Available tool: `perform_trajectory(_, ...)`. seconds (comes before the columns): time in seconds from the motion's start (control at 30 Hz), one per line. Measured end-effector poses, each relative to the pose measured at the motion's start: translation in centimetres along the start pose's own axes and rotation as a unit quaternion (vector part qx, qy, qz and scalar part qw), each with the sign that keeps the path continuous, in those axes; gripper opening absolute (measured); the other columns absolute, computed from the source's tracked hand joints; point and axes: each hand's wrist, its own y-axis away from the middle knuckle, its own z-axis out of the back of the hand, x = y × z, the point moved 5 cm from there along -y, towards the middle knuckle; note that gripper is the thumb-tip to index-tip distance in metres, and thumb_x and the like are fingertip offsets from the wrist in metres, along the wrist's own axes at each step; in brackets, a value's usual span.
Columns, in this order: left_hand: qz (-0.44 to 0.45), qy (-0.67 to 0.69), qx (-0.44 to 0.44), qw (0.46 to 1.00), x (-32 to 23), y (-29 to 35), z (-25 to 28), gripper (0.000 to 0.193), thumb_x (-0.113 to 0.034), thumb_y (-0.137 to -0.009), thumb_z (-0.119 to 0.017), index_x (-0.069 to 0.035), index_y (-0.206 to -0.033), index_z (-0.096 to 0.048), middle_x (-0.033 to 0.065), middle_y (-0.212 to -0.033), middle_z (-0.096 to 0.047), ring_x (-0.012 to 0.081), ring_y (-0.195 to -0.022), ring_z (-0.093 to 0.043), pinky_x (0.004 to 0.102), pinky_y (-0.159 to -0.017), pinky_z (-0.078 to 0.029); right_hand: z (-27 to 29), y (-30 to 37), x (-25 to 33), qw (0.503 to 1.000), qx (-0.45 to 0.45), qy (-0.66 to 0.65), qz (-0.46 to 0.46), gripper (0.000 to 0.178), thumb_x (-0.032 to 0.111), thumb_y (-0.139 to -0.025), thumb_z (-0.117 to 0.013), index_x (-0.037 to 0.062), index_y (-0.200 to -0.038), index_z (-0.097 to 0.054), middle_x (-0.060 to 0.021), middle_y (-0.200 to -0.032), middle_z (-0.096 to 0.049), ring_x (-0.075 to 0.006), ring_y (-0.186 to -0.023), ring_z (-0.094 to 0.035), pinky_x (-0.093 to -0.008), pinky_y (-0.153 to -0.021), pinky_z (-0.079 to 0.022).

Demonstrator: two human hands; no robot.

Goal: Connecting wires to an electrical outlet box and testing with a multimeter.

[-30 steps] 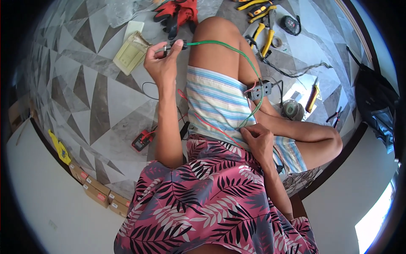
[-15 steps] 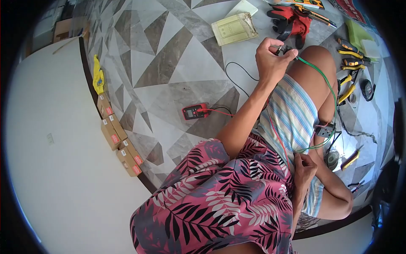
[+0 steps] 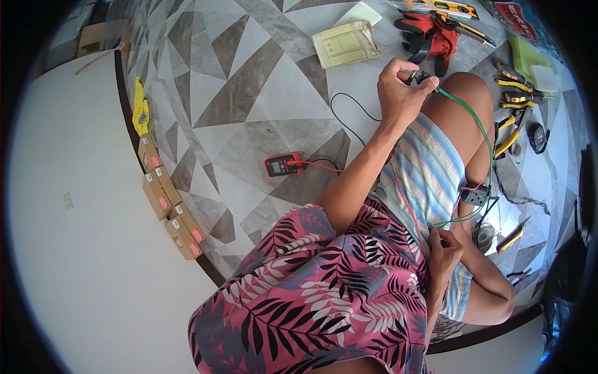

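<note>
My left hand (image 3: 400,93) is raised above the bent knee, its fingers closed round a black plug (image 3: 418,78). From the plug a green wire (image 3: 476,115) loops down past a black socket block (image 3: 476,196) and back to my lap. There my right hand (image 3: 446,252) pinches the wire's end between thumb and fingers. A thin red test lead (image 3: 408,206) runs down to near that hand; its tip is hidden. On the floor left of my left forearm lies a red and black multimeter (image 3: 284,164). Its black lead (image 3: 349,128) curves behind that forearm.
Red and black gloves (image 3: 436,42) and a yellowish packet (image 3: 346,45) lie ahead. Along the right are yellow-handled pliers (image 3: 509,140), a tape measure (image 3: 537,136) and a roll of wire (image 3: 484,237). Small cardboard boxes (image 3: 163,190) line the wall at left.
The view has shifted slightly. Both hands keep nearly the same pose and the same grips; the plug and green wire stay where they were.
</note>
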Motion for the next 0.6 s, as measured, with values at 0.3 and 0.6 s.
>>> perform_trajectory(0.3, -0.013, -0.03, 0.0, 0.999, 0.41, -0.05, -0.51, 0.045, -0.025, -0.065, -0.095, 0.0, -0.09, -0.067, 0.0014, -0.071, -0.055, 0.0119, -0.064, -0.053, 0.0297, -0.056, -0.046, 0.45, 0.08, -0.26, 1.0, -0.015, 0.023, 0.002, 0.018, 0.011, -0.088, -0.072, -0.0067, -0.088, -0.072, -0.0069, -0.072, -0.069, -0.0101, -0.066, -0.06, -0.0263, -0.062, -0.048)
perform_trajectory(0.6, -0.047, -0.078, -0.008, 0.996, 0.83, -0.34, -0.26, 0.044, -0.026, -0.064, -0.096, -0.001, -0.087, -0.068, 0.0002, -0.069, -0.054, 0.0114, -0.062, -0.051, 0.0299, -0.056, -0.045, 0.46, 0.0, -0.4, 1.0, -0.01, 0.02, 0.012, 0.017, 0.01, -0.087, -0.071, -0.0071, -0.088, -0.072, -0.0096, -0.072, -0.07, -0.0117, -0.067, -0.063, -0.0271, -0.064, -0.049)
